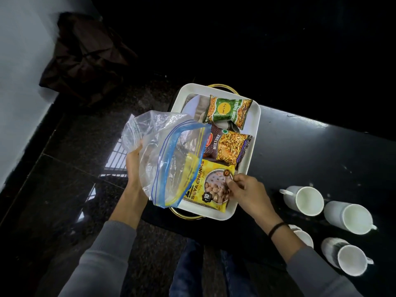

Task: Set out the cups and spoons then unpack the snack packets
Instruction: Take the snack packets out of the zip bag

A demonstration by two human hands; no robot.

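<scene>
A black table runs across the right of the view, over a dark speckled floor. A dark cloth lies crumpled on the floor at the far left. On the table's left end sits a white tray with a gold handle at its far end and another at its near end. A clear zip bag with a blue seal hangs open over the tray's left edge. 3 packets lie in a row in the tray. The green packet is farthest, the Mixture packet is in the middle, and the yellow soya packet is nearest. The soya packet's left part shows through the bag's plastic; whether it is inside the bag or under it I cannot tell. 4 white cups stand grouped on the table to the near right of the tray, mouths up, 1 partly hidden behind the right forearm. The left hand grips the bag's left side, its fingers curled behind the plastic. The right hand pinches the soya packet's right edge between thumb and curled fingers. A black band circles the right wrist.
</scene>
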